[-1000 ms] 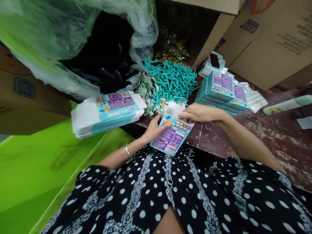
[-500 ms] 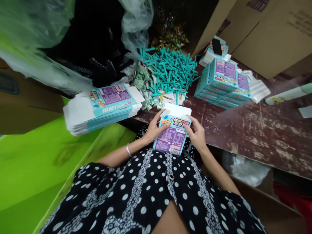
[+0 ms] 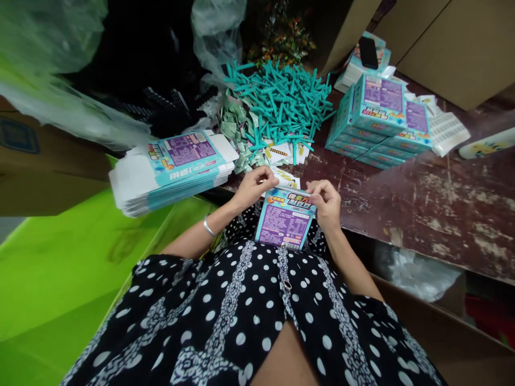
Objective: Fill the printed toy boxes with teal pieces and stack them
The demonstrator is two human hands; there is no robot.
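A teal and purple printed carton (image 3: pixel 285 220) leans against my lap, its printed panel facing me. Both hands are at its top edge, where the white flap that stood up is now folded over or out of sight. My left hand (image 3: pixel 255 187) pinches at the top left corner. At the top right corner, my right hand (image 3: pixel 325 201) grips the carton with curled fingers. Beyond the carton, on the table, lie printed white cards (image 3: pixel 286 178), a heap of teal sticks (image 3: pixel 285 107) and small pale green sachets (image 3: pixel 239 126).
Flattened cartons (image 3: pixel 173 171) are stacked at the left. Closed cartons (image 3: pixel 378 118) stand piled on the worn table (image 3: pixel 434 214) at the right, with a phone (image 3: pixel 368 52) behind. A white tube (image 3: pixel 488 143) lies at the far right; a large cardboard box (image 3: pixel 446 51) stands behind.
The carton's white top flap no longer stands up. My hands have moved from the carton's sides to its top corners. The camera view has shifted slightly.
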